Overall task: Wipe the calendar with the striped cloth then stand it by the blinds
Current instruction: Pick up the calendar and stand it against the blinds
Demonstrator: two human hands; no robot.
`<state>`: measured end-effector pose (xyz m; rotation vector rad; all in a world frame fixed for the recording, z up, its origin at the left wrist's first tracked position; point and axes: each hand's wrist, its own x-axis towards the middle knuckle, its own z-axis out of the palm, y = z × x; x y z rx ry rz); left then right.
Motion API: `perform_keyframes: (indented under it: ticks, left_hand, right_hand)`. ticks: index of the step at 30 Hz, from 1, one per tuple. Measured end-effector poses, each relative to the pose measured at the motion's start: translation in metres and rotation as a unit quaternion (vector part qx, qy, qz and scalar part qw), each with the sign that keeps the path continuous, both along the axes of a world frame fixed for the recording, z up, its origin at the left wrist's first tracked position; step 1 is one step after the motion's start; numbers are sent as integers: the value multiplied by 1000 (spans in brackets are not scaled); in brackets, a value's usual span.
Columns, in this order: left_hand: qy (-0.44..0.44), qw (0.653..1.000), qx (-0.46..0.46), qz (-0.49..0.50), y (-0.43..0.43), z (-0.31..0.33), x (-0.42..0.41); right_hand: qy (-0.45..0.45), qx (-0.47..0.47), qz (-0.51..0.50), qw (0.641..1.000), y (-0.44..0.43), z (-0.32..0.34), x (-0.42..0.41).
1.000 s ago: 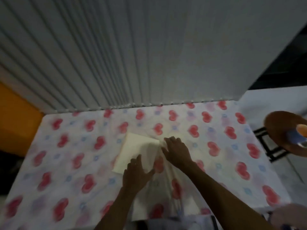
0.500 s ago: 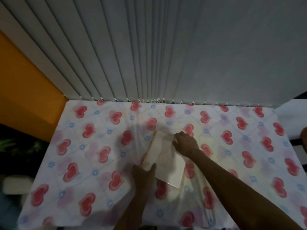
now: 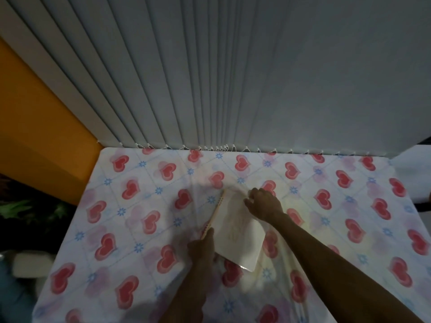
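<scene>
The calendar [image 3: 238, 229] is a cream pad with a spiral binding along its left edge. It lies slanted on the heart-print tablecloth [image 3: 140, 206], near the table's middle. My left hand [image 3: 202, 249] grips its near left corner, thumb up along the binding. My right hand [image 3: 263, 203] curls over its far right edge. The vertical blinds [image 3: 210, 89] hang along the table's back edge, a short way beyond the calendar. No striped cloth is in view.
An orange wall [image 3: 35, 127] borders the table on the left. Below it sit dark foliage [image 3: 28, 210] and a pale blurred object [image 3: 30, 264]. The table's right edge drops off near a dark gap [image 3: 422, 201].
The view has swung left and steadied. The calendar has turned from lying left of my hands to slanting between them, and my left hand has closed on its near corner.
</scene>
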<state>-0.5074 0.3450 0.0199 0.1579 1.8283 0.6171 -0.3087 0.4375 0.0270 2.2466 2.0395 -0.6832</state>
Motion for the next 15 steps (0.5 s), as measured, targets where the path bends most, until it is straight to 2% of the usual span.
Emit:
perform_keyframes:
  ticks: [6,10,15]
  left_hand:
    - [-43,998,35,32,-6,10,-1]
    - [-45,998,27,40,-14,18,-1]
    - [-4,997,78,27,-22,31,10]
  right_hand:
    - [101,-12,-37,994,-11,2,5]
    - [150,-4,-43,988,-25,9,12]
    - [205,-5,-66,977,-41,22,36]
